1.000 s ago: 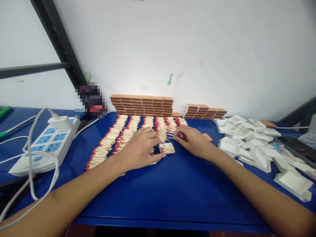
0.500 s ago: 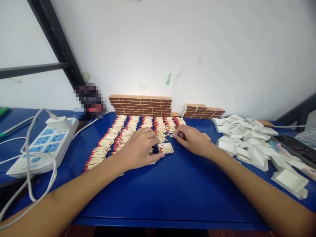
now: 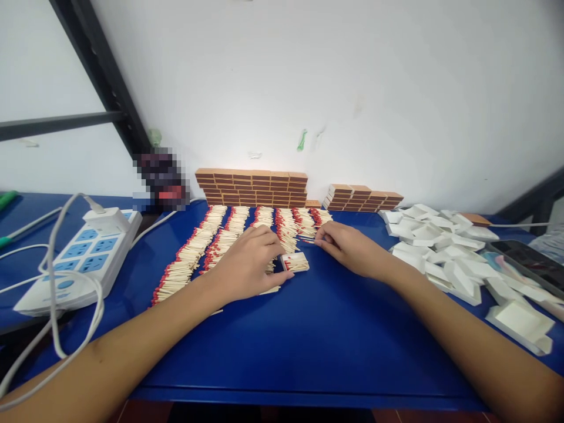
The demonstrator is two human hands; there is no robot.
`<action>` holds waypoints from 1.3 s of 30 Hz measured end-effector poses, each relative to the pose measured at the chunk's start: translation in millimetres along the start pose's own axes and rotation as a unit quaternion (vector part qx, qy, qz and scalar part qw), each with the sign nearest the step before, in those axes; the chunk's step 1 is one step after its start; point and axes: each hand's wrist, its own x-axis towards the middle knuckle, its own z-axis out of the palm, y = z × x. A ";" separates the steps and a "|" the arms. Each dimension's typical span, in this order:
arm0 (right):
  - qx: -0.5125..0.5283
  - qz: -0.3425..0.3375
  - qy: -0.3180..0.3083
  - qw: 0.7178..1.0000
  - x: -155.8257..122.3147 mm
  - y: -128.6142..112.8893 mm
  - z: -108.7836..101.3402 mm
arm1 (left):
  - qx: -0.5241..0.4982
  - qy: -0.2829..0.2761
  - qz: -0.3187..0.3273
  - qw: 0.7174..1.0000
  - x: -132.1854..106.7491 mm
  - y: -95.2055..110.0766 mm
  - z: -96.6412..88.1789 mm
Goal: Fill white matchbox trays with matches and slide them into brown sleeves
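Observation:
My left hand is closed at the left end of a small white matchbox tray, thumb in front and fingers behind. Red-headed matches lie inside the tray. To its right, my right hand is low over the table with thumb and forefinger pinched together. A red-tipped match shows at those fingertips, pointing left. Long rows of loose matches spread behind and to the left of my left hand, which partly hides them.
Stacked matchboxes stand against the wall, with a lower stack to the right. White empty trays are heaped at the right beside a phone. A power strip with cables lies at the left on the blue table.
My right hand has shifted slightly right, and a match now shows at its pinched fingertips. The orange piece behind that hand is no longer visible. My left hand and the tray have stayed put.

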 end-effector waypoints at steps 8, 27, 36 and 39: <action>0.072 -0.066 -0.017 0.995 -9.1 -52.1 -1.2 | 0.003 0.001 -0.007 1.000 0.5 1.8 -0.8; 0.039 -0.010 0.042 0.998 10.8 -2.5 14.7 | -0.008 0.011 0.011 1.000 0.8 3.2 0.6; 0.024 0.002 0.029 0.999 11.4 -0.6 12.3 | -0.002 0.013 0.007 1.000 0.9 3.3 0.2; 0.038 -0.001 0.044 0.998 7.9 -6.6 5.9 | 0.009 0.011 -0.004 1.000 1.2 2.5 0.2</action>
